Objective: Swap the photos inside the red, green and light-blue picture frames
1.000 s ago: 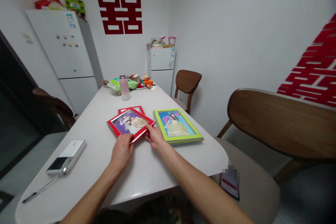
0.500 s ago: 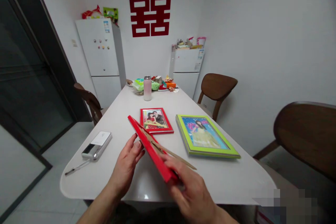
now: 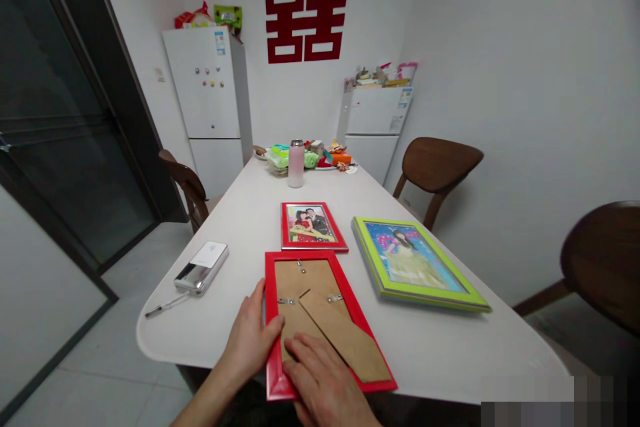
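A red picture frame [image 3: 274,320] is turned back side up at the table's near edge. Its brown backing board [image 3: 313,273] shows, with metal clips and a fold-out stand leg [image 3: 360,347]. My left hand [image 3: 253,337] grips the left side of this frame, thumb on top. Over the lower edge lies my right hand [image 3: 325,380], its fingers on the backing and part of its thumb showing below the edge. Just beyond is a second red frame [image 3: 313,227] with a picture of a couple. To the right rests a green frame [image 3: 420,263] with a picture of a figure in a yellow dress.
A power bank [image 3: 203,268] with a short cable sits on the left of the white table [image 3: 230,220]. Farther back stand a pink bottle [image 3: 296,165] and a pile of packets [image 3: 313,157]. Brown chairs [image 3: 440,163] flank the table.
The held red frame was tilted steeply on edge; now it lies flatter with its back facing up. My right hand has moved from its right side to its lower edge. The view has shifted slightly.
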Demonstrator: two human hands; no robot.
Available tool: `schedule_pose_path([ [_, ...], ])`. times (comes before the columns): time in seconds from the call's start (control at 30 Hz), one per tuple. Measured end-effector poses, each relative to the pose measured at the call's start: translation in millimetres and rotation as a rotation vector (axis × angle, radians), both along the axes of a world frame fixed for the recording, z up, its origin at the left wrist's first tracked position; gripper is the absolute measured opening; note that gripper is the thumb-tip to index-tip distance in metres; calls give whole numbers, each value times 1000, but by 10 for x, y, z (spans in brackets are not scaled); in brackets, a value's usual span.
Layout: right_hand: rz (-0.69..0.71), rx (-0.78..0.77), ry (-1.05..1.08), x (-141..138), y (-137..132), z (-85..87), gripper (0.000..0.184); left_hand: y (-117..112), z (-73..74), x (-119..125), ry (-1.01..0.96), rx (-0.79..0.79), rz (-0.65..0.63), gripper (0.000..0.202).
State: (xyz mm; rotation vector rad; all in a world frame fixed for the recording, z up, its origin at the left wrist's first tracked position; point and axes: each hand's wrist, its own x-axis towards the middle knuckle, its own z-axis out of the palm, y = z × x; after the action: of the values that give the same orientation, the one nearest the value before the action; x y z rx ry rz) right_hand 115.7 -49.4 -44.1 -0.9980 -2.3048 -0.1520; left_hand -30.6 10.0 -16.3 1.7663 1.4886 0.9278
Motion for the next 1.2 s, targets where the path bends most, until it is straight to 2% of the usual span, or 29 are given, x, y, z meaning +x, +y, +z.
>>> schedule_pose_path([
  [0.1,30,-123,8,7,8,109,31,-15,-2,28,130,68,-6,57],
  [0.2,53,-284,69,186,105,331,31,-21,-10,42,189,92,-11,54],
  [0.3,-220,-377,88,492,330,485,28,-17,-22,37,212,114,-19,54],
  [0.4,-396,-454,-1,726,576,476,26,-10,-31,35,212,126,-29,53],
  [0.5,-437,-449,-53,782,714,386,25,-9,-44,35,202,132,-32,53],
  [0.67,-473,-366,-50,728,743,300,26,-30,-50,31,196,144,-44,56],
  [0.8,-402,-346,11,696,629,329,25,-65,-4,35,169,156,-35,55],
  [0.87,-266,-397,50,658,508,375,24,-78,13,40,171,158,-25,53],
  [0.97,-35,-557,46,583,323,462,21,-84,12,48,184,161,-8,52],
  [1.03,51,-603,22,539,254,499,20,-82,6,52,190,159,1,52],
  [1.2,38,-531,-8,465,267,461,15,-84,18,57,230,149,-6,51],
])
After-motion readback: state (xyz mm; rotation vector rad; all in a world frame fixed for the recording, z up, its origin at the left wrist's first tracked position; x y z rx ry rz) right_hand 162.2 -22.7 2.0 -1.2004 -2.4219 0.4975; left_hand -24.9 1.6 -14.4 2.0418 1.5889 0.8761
